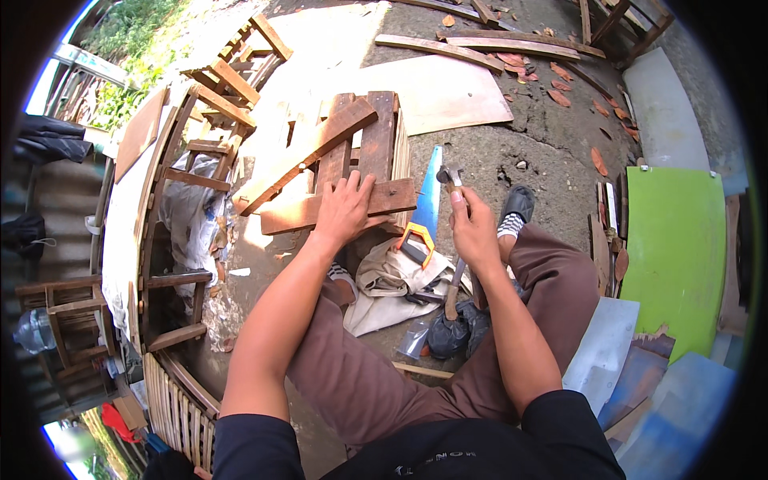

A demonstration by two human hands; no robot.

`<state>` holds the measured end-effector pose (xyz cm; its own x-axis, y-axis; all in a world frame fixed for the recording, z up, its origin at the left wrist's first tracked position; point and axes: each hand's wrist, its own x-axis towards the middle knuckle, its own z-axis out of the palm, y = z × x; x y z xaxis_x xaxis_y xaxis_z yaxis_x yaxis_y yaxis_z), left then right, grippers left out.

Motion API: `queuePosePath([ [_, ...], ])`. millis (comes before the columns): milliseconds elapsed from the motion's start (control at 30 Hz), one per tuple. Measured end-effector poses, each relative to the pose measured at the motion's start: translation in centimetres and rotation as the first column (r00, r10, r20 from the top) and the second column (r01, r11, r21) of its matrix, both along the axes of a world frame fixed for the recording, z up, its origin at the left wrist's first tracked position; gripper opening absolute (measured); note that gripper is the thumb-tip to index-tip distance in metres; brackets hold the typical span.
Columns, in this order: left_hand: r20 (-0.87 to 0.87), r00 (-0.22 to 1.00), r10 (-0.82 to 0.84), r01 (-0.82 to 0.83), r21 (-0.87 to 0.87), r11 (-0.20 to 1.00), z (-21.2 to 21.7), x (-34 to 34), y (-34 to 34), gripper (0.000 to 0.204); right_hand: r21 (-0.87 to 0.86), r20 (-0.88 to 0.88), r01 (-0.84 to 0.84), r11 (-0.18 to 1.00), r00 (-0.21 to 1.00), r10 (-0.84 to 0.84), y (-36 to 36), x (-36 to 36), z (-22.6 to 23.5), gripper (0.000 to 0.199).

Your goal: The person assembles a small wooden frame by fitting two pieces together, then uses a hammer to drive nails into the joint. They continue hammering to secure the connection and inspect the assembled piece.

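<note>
Head view: at the centre of the frame, my left hand (346,206) grips a wooden board (292,214) over wooden slats (378,144); just right, my right hand (474,226) is wrapped around a hammer (450,175), near the blue-bladed saw (428,194).

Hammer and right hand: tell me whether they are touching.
Touching. The head view shows it: the right hand is wrapped around the hammer, with the thumb against the handle just below the metal head.
</note>
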<state>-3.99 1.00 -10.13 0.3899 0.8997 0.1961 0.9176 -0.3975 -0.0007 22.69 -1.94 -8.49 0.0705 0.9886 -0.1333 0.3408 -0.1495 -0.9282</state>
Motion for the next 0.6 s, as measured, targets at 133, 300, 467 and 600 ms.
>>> queuePosePath([
  [133,0.03,1.0,-0.002,0.0,0.062,0.998,-0.6,0.2,0.6,0.076,0.063,0.038,0.011,0.998,0.999,-0.014,-1.2,-0.8,0.3,0.037],
  [300,0.114,0.993,0.028,-0.029,0.011,1.0,0.1,0.3,1.8,0.071,0.085,0.011,-0.004,0.996,1.0,0.003,-1.9,-1.8,-0.1,0.038],
  [467,0.153,0.986,0.074,-0.059,-0.096,0.994,0.9,0.4,2.4,0.071,0.197,0.027,0.083,0.977,0.996,-0.09,-1.9,-3.4,-0.7,0.038],
  [600,0.168,0.981,0.097,-0.077,-0.123,0.989,1.2,0.4,2.7,0.072,0.264,0.03,0.011,0.964,0.999,-0.02,-2.5,-3.9,-0.7,0.039],
])
